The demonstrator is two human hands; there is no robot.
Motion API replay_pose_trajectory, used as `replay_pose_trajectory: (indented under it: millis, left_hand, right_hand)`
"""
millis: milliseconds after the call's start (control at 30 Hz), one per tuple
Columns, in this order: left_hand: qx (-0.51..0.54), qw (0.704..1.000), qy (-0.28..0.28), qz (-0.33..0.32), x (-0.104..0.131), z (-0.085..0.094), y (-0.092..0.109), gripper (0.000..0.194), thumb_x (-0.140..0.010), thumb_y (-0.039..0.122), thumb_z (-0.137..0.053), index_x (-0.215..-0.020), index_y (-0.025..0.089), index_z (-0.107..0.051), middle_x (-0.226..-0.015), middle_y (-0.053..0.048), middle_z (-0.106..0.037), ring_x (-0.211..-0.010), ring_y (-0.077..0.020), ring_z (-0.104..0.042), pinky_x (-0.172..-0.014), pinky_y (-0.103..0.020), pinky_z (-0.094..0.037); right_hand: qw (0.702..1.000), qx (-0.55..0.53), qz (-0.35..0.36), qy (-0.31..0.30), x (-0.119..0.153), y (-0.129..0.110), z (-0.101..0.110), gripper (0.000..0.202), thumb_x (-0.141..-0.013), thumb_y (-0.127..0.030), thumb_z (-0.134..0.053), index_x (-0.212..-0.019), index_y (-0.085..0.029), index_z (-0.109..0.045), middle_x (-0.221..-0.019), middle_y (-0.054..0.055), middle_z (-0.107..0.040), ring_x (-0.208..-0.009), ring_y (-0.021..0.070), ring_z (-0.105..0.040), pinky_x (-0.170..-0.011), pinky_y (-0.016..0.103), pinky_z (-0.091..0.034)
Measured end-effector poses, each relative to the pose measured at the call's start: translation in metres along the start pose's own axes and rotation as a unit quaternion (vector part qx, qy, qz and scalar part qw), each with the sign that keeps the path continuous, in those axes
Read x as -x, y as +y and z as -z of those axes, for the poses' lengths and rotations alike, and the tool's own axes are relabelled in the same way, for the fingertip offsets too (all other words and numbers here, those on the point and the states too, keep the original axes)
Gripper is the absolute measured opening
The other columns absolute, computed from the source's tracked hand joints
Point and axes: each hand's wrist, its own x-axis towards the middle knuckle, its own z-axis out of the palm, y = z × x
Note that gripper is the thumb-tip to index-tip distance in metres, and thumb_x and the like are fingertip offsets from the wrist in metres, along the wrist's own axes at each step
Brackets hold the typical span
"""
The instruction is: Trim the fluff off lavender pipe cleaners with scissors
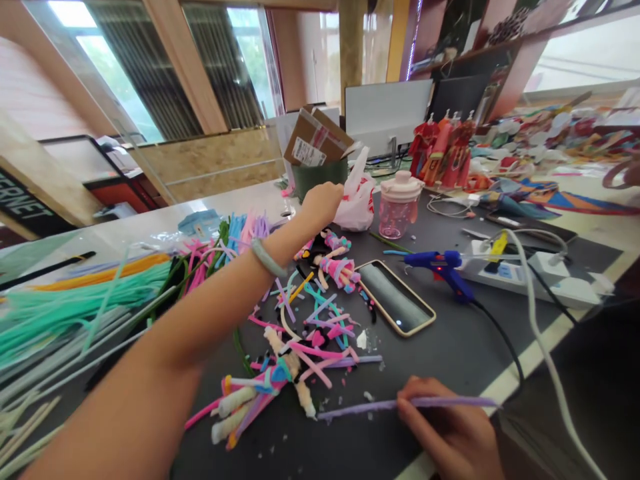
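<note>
Right hand (450, 423) pinching a thin purple fuzzy stem (360, 408), fingertips together, left hand (324, 202) near a white plastic bag (356, 212), finger spread and hold too hidden to tell

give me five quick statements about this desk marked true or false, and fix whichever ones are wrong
1. The left hand is beside the white plastic bag. True.
2. The blue glue gun lies on top of the phone. False: the two are apart on the dark desktop.
3. The right hand holds a purple fuzzy strip. True.
4. The pink cup has no lid. False: a pale lid covers its top.
5. Cardboard sticks up out of the dark green bin. True.
</note>
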Motion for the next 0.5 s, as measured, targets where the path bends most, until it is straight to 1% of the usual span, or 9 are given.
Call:
replay_pose_trajectory:
  millis: [33,100,133,233,300,333,400,433,500]
  left_hand:
    - [-0.003,1.000,0.004,-0.013,0.011,0.008,0.002,0.031,-0.096,0.032,-0.060,-0.123,0.015,-0.061,-0.120,-0.010,-0.067,-0.104,-0.0252,-0.067,-0.088,-0.046,-0.056]
    - [-0.008,0.999,0.007,-0.050,0.037,0.025,0.006,0.028,-0.099,0.024,-0.052,-0.121,0.010,-0.062,-0.112,-0.014,-0.071,-0.106,-0.0278,-0.067,-0.088,-0.044,-0.052]
    - [-0.008,0.997,0.005,-0.072,0.052,0.032,0.007,0.029,-0.100,0.026,-0.049,-0.120,0.010,-0.063,-0.108,-0.014,-0.073,-0.106,-0.0280,-0.067,-0.088,-0.041,-0.051]
    - [-0.007,0.989,-0.032,-0.143,0.100,0.043,0.011,0.028,-0.097,0.034,-0.054,-0.103,0.012,-0.070,-0.090,-0.010,-0.075,-0.090,-0.0267,-0.071,-0.073,-0.033,-0.051]
    - [0.001,0.969,-0.078,-0.233,0.133,0.042,0.012,0.025,-0.098,0.028,-0.049,-0.099,0.013,-0.069,-0.084,-0.009,-0.073,-0.080,-0.0240,-0.071,-0.063,-0.030,-0.050]
    - [0.007,0.961,-0.097,-0.257,0.149,0.040,0.011,0.021,-0.097,0.025,-0.051,-0.095,0.013,-0.069,-0.080,-0.008,-0.072,-0.074,-0.0225,-0.070,-0.060,-0.029,-0.049]
    - [0.034,0.951,-0.129,-0.279,0.183,0.034,0.009,0.015,-0.093,0.019,-0.055,-0.088,0.015,-0.069,-0.073,-0.005,-0.070,-0.067,-0.0204,-0.067,-0.056,-0.028,-0.049]
    - [0.058,0.949,-0.128,-0.284,0.200,0.030,0.008,0.014,-0.093,0.018,-0.056,-0.087,0.016,-0.069,-0.072,-0.005,-0.070,-0.065,-0.0198,-0.066,-0.056,-0.028,-0.050]
    - [0.115,0.942,-0.124,-0.290,0.241,0.019,0.004,0.014,-0.093,0.016,-0.056,-0.089,0.017,-0.069,-0.078,-0.005,-0.073,-0.066,-0.0180,-0.067,-0.061,-0.027,-0.054]
  right_hand:
    - [1.000,-0.012,-0.012,0.007,0.001,0.000,0.000,0.007,-0.079,-0.028,-0.072,-0.073,-0.026,-0.074,-0.063,0.001,-0.068,-0.055,0.0145,-0.063,-0.052,0.021,-0.051]
    - [0.998,-0.038,-0.042,0.029,0.003,-0.001,-0.002,0.010,-0.081,-0.031,-0.072,-0.073,-0.024,-0.073,-0.062,0.002,-0.066,-0.054,0.0142,-0.061,-0.050,0.022,-0.049]
    - [0.996,-0.051,-0.059,0.043,0.005,-0.002,-0.003,0.013,-0.082,-0.032,-0.071,-0.073,-0.024,-0.072,-0.061,0.002,-0.065,-0.054,0.0138,-0.060,-0.049,0.022,-0.048]
    - [0.987,-0.093,-0.108,0.081,0.007,-0.004,-0.007,0.019,-0.087,-0.037,-0.067,-0.075,-0.022,-0.070,-0.061,0.001,-0.062,-0.054,0.0129,-0.057,-0.050,0.023,-0.047]
    - [0.980,-0.120,-0.129,0.095,0.007,-0.004,-0.007,0.021,-0.087,-0.039,-0.066,-0.076,-0.021,-0.068,-0.062,0.002,-0.062,-0.054,0.0128,-0.055,-0.049,0.024,-0.046]
    - [0.977,-0.132,-0.137,0.100,0.006,-0.004,-0.007,0.023,-0.087,-0.041,-0.067,-0.076,-0.021,-0.067,-0.062,0.002,-0.061,-0.054,0.0129,-0.055,-0.049,0.024,-0.045]
    - [0.970,-0.156,-0.151,0.106,0.004,-0.003,-0.006,0.025,-0.085,-0.042,-0.068,-0.075,-0.020,-0.065,-0.061,0.002,-0.060,-0.053,0.0131,-0.054,-0.048,0.025,-0.043]
    - [0.967,-0.167,-0.157,0.108,0.003,-0.003,-0.005,0.025,-0.085,-0.042,-0.068,-0.074,-0.020,-0.064,-0.059,0.001,-0.059,-0.053,0.0133,-0.054,-0.048,0.025,-0.043]
    - [0.962,-0.190,-0.167,0.108,0.001,-0.004,-0.005,0.026,-0.086,-0.042,-0.066,-0.071,-0.020,-0.062,-0.057,0.000,-0.056,-0.053,0.0136,-0.053,-0.049,0.026,-0.042]
